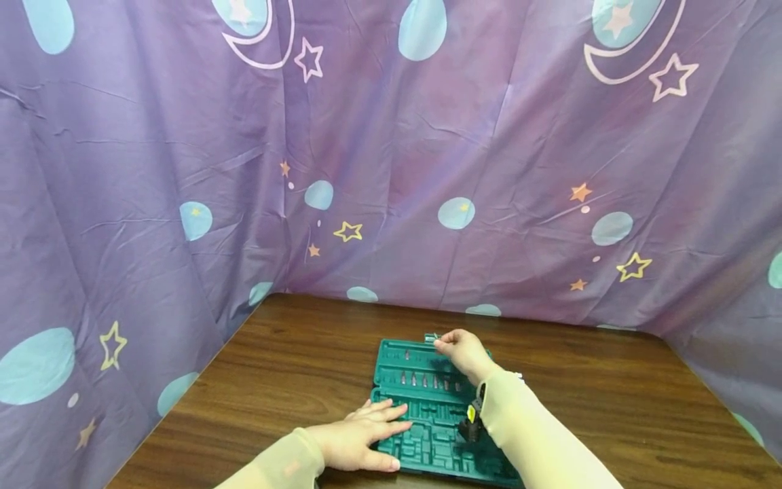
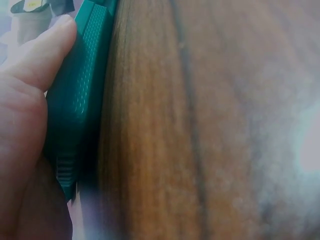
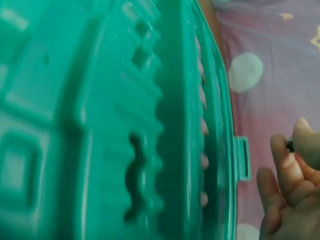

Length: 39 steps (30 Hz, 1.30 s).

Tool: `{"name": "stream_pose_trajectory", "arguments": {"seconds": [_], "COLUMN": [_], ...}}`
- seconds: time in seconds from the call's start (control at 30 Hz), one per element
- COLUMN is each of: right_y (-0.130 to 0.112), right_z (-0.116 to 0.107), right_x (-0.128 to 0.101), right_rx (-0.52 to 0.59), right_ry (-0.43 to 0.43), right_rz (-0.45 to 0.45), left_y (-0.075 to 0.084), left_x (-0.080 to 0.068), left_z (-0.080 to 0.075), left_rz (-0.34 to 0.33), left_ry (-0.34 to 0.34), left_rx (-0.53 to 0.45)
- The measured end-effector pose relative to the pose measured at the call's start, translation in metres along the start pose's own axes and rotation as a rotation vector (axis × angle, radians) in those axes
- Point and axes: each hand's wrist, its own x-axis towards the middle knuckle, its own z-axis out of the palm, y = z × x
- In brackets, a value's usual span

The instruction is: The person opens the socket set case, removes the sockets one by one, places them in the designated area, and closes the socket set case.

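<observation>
A green plastic tool case point(image 1: 427, 440) lies unfolded on the table, its moulded recesses facing up. My left hand point(image 1: 364, 435) rests spread on the case's left edge; in the left wrist view its thumb point(image 2: 57, 47) lies against the case's textured outer side point(image 2: 90, 65). Beyond the far edge, near the latch point(image 3: 243, 159), my right hand point(image 1: 464, 352) is raised. Its thumb and forefinger pinch a small dark piece point(image 3: 290, 146), too small to tell its kind. Rows of small pinkish shapes point(image 1: 424, 380) line the far half; whether they are bits or slots I cannot tell.
The case sits on a brown wooden table point(image 1: 318, 360). A purple curtain point(image 1: 391, 170) with stars and moons hangs behind and at both sides. A black device with a yellow mark point(image 1: 471, 413) hangs under the right wrist, over the case.
</observation>
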Motion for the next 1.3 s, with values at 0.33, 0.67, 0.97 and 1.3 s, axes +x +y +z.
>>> {"name": "stream_pose_trajectory", "arguments": {"seconds": [0.33, 0.67, 0.97, 1.3], "right_y": [0.019, 0.039, 0.061, 0.084], "right_z": [-0.038, -0.073, -0.100, -0.119], "right_x": [-0.008, -0.023, -0.039, -0.051], "right_rx": [-0.018, -0.067, -0.152, -0.269], "right_ry": [0.011, 0.011, -0.035, -0.071], "right_rz": [-0.021, -0.072, -0.060, -0.082], "left_y": [-0.001, -0.001, 0.000, 0.003], "left_x": [-0.001, -0.001, -0.001, -0.001], "left_z": [0.002, 0.002, 0.002, -0.002], "left_rz": [-0.005, -0.006, 0.000, -0.016], "left_ry": [0.005, 0.001, 0.000, -0.007], "left_rx": [-0.003, -0.009, -0.013, -0.031]}}
